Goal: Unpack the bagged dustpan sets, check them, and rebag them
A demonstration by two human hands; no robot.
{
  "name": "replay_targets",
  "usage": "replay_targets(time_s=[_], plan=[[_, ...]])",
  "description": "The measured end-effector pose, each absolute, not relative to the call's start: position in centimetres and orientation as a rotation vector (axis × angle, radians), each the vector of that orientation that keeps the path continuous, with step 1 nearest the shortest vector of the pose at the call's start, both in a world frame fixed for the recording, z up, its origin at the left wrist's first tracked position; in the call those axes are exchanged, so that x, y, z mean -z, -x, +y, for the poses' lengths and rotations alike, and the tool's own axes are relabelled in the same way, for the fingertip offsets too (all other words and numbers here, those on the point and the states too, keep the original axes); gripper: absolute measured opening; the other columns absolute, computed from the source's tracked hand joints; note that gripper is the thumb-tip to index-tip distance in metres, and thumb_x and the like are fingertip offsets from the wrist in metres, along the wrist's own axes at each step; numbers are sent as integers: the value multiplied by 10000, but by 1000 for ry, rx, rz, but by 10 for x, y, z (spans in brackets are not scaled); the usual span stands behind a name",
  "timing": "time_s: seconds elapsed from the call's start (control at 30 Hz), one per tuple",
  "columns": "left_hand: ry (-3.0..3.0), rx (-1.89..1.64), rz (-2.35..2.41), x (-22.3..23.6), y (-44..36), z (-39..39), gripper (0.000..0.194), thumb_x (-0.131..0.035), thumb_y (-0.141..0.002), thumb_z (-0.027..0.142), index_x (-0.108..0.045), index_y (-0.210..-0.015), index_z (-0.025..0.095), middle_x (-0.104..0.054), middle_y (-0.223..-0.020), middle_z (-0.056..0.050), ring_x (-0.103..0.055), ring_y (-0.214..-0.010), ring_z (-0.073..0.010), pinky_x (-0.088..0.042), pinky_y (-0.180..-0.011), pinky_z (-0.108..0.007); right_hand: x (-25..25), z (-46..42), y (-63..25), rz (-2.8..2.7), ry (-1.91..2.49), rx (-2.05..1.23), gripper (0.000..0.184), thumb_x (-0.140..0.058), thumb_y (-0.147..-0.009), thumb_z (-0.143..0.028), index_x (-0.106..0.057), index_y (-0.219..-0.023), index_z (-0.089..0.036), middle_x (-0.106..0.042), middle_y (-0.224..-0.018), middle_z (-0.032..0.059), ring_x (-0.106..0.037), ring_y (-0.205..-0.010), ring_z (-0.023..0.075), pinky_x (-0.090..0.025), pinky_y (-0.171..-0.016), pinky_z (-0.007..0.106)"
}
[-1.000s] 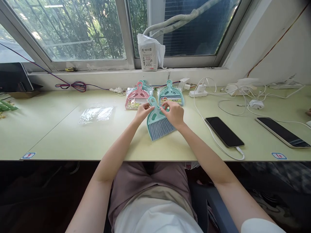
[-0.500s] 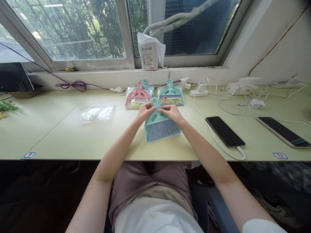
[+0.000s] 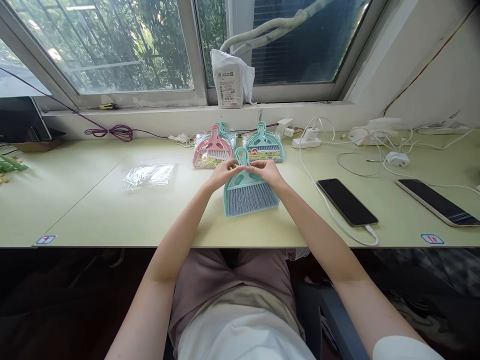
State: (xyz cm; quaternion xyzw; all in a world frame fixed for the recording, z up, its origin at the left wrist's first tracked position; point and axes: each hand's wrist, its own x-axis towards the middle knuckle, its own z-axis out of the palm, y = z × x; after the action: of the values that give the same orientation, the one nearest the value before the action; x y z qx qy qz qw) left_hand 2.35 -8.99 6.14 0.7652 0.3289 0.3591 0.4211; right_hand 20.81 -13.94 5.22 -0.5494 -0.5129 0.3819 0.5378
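Far left, green leafy stalks (image 3: 13,163) on the pale yellow-green surface (image 3: 90,215), near a dark flat screen-like object (image 3: 22,120). Coiled purple-red cable (image 3: 120,133) by the wall. Crumpled clear plastic bag (image 3: 148,176) lies flat, left of the hands. Pink brush-and-dustpan set in clear wrap (image 3: 213,147) behind left hand, partly over a teal one. Left hand (image 3: 223,173) pinches the neck of the teal plastic brush-and-dustpan set with grey bristles (image 3: 252,198), on its left side. Set is front-centre on surface, bristles toward the person, handle loop pointing to the window. Right hand (image 3: 265,171) pinches same neck from the right; fingertips of both nearly meet. Wrapped teal set with printed label (image 3: 264,145) just behind right hand. Further right: white power adapter (image 3: 306,143), black phone (image 3: 347,202) with white cable plugged in, second dark-screened phone (image 3: 438,201), tangled white cables behind.
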Motion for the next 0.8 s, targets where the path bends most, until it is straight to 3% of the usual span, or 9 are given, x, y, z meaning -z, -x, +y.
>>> replay_targets(time_s=[0.17, 0.27, 0.37, 0.53, 0.67, 0.8], plan=[[-1892, -621, 832, -61, -14, -85, 255, -783, -672, 400, -674, -722, 176, -619, -670, -21, -630, -772, -235, -474, -682, -316, -49, -133, -230, -1237, 1194, -1122, 411, -619, -890, -533, -751, -980, -154, -765, -1029, 128, -726, -899, 206, -581, -780, 307], [-1757, -633, 821, -61, -8, -82, 265, -798, -662, 379, -728, -816, 176, -681, -732, -43, -663, -827, -267, -511, -752, -356, -39, -122, -245, -1201, 1369, -830, 360, -502, -971, -433, -730, -1005, -157, -764, -1022, 110, -716, -815, 167, -565, -791, 303], [-1596, -702, 781, -62, 0, -74, 330, -813, -655, 414, -743, -877, 180, -719, -787, -56, -688, -852, -270, -537, -796, -366, -30, -118, -250, -1381, 1654, -471, 246, -568, -929, -348, -736, -1003, -185, -761, -1000, 85, -701, -863, 205, -537, -849, 351], [-1266, -1077, 779, -54, 8, -54, 414, -810, -675, 456, -718, -954, 164, -746, -879, -77, -709, -906, -254, -567, -820, -337, -21, -124, -233, -1876, 1947, -222, 264, -666, -866, -360, -744, -1064, -204, -688, -1214, 137, -566, -1207, 332, -457, -981, 438], [-1117, -1279, 714, -44, 10, -40, 399, -794, -700, 378, -686, -1026, 176, -749, -981, -68, -696, -1028, -251, -572, -903, -347, -20, -124, -225, -2013, 1884, -256, 271, -603, -904, -226, -731, -1142, -256, -629, -1351, 67, -532, -1271, 283, -443, -1006, 401], [-1090, -1252, 777, -37, 17, -31, 389, -803, -655, 288, -674, -1004, 178, -749, -934, -57, -707, -987, -249, -593, -871, -353, -22, -122, -226, -1977, 1849, -353, 241, -651, -850, -171, -755, -1050, -254, -681, -1228, 58, -601, -1146, 236, -476, -918, 330]])
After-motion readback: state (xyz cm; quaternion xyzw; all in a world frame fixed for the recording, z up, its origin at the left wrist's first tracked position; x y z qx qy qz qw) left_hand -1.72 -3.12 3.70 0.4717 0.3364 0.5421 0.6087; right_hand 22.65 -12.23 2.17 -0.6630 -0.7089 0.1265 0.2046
